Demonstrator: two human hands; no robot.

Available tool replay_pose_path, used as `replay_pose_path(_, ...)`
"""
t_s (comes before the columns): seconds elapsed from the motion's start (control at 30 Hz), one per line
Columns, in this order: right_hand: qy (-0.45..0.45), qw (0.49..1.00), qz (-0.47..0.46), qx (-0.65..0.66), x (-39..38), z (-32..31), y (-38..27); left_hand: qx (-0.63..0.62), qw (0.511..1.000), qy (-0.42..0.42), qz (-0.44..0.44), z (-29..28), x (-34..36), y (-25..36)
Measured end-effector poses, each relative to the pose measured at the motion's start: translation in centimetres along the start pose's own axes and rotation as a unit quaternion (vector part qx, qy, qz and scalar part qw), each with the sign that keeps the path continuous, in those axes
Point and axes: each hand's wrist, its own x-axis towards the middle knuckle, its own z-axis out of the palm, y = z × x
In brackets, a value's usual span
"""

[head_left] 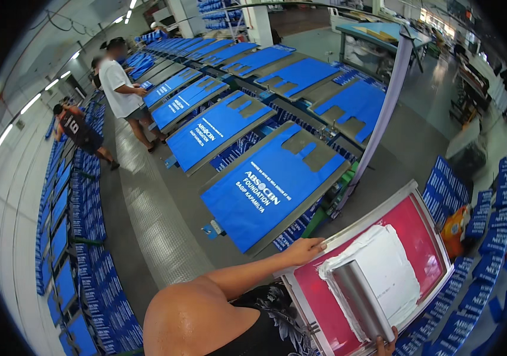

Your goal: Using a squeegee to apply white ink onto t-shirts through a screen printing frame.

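A screen printing frame (pixel 300 292) with pink mesh is tilted at the lower right, close to my body. Thick white ink (pixel 387 270) covers the middle of its mesh. My left hand (pixel 305 251) is closed on the frame's upper left edge, its arm stretched across from the lower side. Lying across the ink is a long metal squeegee (pixel 365 302). My right hand (pixel 387 343) grips the squeegee's lower end, and much of that hand is cut off by the picture's edge. Beyond the frame, a blue printed bag (pixel 271 185) lies flat on a grey board.
More blue bags (pixel 218 130) lie on boards along a long printing table. A pale upright post (pixel 384 118) rises beside the frame. Printed bags hang in rows at the left (pixel 90 219) and right (pixel 491 237). A person in a white shirt (pixel 122 86) stands at the table; others are farther off.
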Motion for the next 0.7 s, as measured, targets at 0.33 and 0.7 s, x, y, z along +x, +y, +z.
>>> replay_pose_path(0.33,-0.015,0.998,-0.040,0.041,28.8,-5.0,-4.9,-0.008,0.996,0.055,0.064,5.6,22.0,11.1)
replay_pose_path(0.7,-0.058,0.991,-0.116,0.023,60.1,-1.6,-18.7,-0.060,0.976,0.185,0.103,3.7,46.8,23.9)
